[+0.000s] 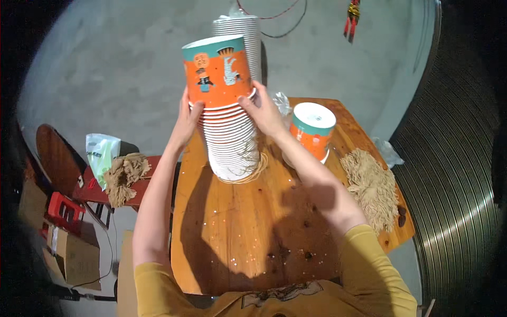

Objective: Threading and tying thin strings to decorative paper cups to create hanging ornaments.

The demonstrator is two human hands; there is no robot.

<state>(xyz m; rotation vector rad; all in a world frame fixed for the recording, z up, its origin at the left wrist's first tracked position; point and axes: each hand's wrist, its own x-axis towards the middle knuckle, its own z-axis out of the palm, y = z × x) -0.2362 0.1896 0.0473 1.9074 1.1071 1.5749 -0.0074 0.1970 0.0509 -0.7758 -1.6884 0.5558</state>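
A tall stack of nested paper tubs (229, 140) stands upside down on the wooden table, its white rims layered one above another. The topmost orange tub (217, 74) has a teal band and printed figures. My left hand (187, 117) grips its lower left side near the rim, thumb in front. On the opposite side, my right hand (262, 110) holds the same tub by its rim. Whether that tub is lifted free of the stack cannot be told. Thin tan string (259, 169) lies loosely around the stack's base and partly up its side.
A shorter orange tub group (312, 132) stands to the right, beside a tan bundle of strings (371, 187). Behind my hands rises another white-rimmed stack (253, 45). The wooden table (237, 222) carries small specks. On the left, a red bench (142, 182) holds another string bundle (125, 177).
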